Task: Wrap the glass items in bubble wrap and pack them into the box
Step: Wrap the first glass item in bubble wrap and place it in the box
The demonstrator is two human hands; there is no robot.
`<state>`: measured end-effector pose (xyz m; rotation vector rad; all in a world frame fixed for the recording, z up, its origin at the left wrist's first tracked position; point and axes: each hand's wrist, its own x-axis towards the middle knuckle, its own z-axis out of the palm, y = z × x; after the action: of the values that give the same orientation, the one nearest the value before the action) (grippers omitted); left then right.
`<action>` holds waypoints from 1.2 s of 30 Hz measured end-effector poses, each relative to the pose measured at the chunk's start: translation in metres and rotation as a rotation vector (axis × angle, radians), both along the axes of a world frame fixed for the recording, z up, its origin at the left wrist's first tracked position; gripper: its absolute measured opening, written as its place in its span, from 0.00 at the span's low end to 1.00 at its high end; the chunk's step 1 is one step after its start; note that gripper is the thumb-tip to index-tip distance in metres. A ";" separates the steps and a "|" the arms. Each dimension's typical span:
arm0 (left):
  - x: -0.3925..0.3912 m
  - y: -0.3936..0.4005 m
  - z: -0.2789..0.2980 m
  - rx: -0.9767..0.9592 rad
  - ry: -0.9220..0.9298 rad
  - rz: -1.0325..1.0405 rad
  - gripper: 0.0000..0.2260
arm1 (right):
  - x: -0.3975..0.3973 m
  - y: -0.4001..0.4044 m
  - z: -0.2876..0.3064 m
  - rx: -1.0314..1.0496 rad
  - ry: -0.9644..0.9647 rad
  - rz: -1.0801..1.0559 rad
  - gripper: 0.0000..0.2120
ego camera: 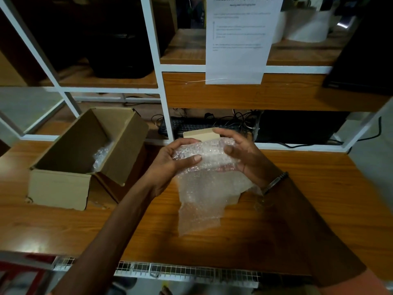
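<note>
Bench (297, 209): wood, white-framed shelves (157, 60) at 12 o'clock.
Count: one box (89, 150), one bubble wrap (204, 188) sheet.
My fingers: left hand (170, 165) and right hand (244, 154) both curled round the wrapped bundle.

Two hands, the left hand (170, 160) and right hand (244, 152), share one bubble-wrap sheet (204, 188); one cardboard box (80, 158) at nine o'clock holds one wrapped bundle (102, 155); one notice (240, 39) at twelve.

Both hands (170, 160) (240, 154) hold bubble wrap (204, 188) above table (319, 199)
</note>
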<state>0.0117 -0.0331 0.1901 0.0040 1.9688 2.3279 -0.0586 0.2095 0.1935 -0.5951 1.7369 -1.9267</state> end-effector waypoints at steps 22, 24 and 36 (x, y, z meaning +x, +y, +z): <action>0.005 0.004 0.009 -0.123 0.196 -0.013 0.25 | 0.002 -0.003 0.012 0.051 0.017 0.047 0.34; 0.006 0.007 0.005 -0.194 0.255 0.009 0.25 | 0.003 -0.007 0.011 0.108 0.002 0.057 0.24; 0.005 0.003 0.013 -0.264 0.004 -0.068 0.20 | 0.003 -0.013 0.000 -0.053 0.045 0.049 0.27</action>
<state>0.0165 -0.0300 0.2028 0.0554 2.2239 2.0127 -0.0561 0.1967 0.1936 -0.6987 1.6871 -1.9449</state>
